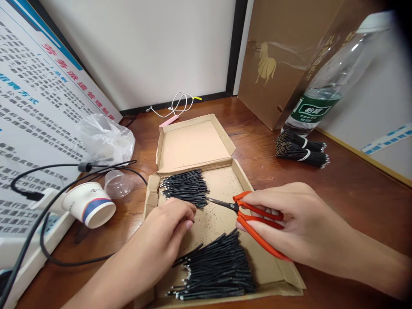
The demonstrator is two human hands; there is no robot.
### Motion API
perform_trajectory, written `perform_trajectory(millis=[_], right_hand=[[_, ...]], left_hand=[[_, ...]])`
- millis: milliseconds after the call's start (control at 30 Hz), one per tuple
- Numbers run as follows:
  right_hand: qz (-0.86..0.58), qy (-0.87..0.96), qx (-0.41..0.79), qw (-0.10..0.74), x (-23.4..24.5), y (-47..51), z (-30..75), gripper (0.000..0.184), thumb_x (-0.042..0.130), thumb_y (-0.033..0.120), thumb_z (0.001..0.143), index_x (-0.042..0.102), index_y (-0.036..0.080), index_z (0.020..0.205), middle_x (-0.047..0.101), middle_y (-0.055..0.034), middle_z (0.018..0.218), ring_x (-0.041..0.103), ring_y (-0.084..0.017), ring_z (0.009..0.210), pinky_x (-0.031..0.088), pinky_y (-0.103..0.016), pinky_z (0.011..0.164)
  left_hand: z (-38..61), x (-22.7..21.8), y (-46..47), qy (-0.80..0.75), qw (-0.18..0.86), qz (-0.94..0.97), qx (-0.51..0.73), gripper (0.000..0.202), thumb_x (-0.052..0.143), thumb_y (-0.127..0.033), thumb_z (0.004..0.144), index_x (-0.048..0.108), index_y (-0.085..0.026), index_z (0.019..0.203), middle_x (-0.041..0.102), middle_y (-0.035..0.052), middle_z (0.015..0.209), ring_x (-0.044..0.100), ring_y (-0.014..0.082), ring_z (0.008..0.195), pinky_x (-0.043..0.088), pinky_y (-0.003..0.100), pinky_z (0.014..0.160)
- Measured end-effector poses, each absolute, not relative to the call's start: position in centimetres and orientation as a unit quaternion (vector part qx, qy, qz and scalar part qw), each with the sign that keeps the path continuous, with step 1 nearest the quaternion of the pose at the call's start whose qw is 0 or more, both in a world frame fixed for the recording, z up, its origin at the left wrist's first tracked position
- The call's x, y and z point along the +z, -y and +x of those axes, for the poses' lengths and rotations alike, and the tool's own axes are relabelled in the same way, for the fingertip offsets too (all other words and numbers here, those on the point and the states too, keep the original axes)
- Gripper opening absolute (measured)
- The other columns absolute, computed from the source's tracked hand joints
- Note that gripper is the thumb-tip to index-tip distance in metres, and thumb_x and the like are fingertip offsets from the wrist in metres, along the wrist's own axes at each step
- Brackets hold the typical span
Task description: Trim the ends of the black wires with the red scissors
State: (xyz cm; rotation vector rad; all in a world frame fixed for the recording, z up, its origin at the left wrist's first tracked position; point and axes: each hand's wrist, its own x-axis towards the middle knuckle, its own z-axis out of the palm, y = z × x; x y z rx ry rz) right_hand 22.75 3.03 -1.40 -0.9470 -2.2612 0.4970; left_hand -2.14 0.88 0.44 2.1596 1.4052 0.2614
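My right hand (286, 219) holds scissors (264, 214) with red handles. Their dark blades point left, and the tips reach the right ends of a pile of short black wires (185, 184). Just below that pile, my left hand (172, 221) is closed with thumb and forefinger together; whatever is pinched there is too hidden to name. Both hands are over an opened cardboard box (222, 184), its lid folded back. A second, larger pile of black wires (222, 270) lies in the near part of the box, with pale tips on the left. Small dark bits are scattered between the piles.
Two banded wire bundles (302, 150) lie by a water bottle (315, 94) at the right, before a tall brown box (273, 56). On the left are a tipped paper cup (93, 206), a clear plastic cup (119, 184), a plastic bag (106, 139) and black cables (58, 195).
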Motion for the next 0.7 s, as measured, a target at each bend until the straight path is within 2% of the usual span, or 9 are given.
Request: perform_trajectory(millis=[167,367,533,700], right_hand=[[-0.36,0.855,0.198,0.316,-1.3,-3.0,22.8,0.011,0.056,0.015,0.084,0.066,0.014,0.08,0.053,0.002,0.053,0.035,-0.01,0.043,0.027,-0.027,0.044],[-0.339,0.864,0.223,0.298,-1.0,-2.7,22.8,0.009,0.057,0.013,0.083,0.064,0.016,0.08,0.05,0.0047,0.054,0.034,-0.009,0.045,0.029,-0.024,0.045],[-0.323,0.886,0.222,0.25,-0.8,-2.3,22.6,0.018,0.055,0.014,0.085,0.056,0.017,0.067,0.044,0.0061,0.053,0.036,-0.009,0.047,0.034,-0.023,0.053],[-0.324,0.885,0.211,0.26,-0.8,-2.2,22.6,0.013,0.055,0.013,0.084,0.059,0.016,0.073,0.047,0.0055,0.054,0.037,-0.009,0.047,0.033,-0.023,0.052]], left_hand=[[-2.0,0.5,-1.2,-0.513,0.286,0.801,0.114,0.019,0.043,-0.01,0.095,0.06,-0.018,0.089,0.067,0.0056,0.098,0.06,0.0201,0.092,0.045,0.033,0.083],[-1.7,1.3,-1.1,-0.503,0.371,0.754,0.203,0.014,0.056,-0.011,0.091,0.062,-0.02,0.082,0.067,0.0008,0.093,0.061,0.0169,0.091,0.044,0.028,0.081],[-1.5,1.7,-1.0,-0.511,0.404,0.715,0.255,0.014,0.064,-0.014,0.086,0.065,-0.019,0.073,0.065,-0.0011,0.08,0.058,0.0153,0.075,0.041,0.026,0.067],[-1.4,1.8,-1.0,-0.52,0.422,0.686,0.283,0.011,0.069,-0.015,0.082,0.068,-0.019,0.072,0.068,-0.0013,0.076,0.06,0.0147,0.072,0.044,0.025,0.066]])
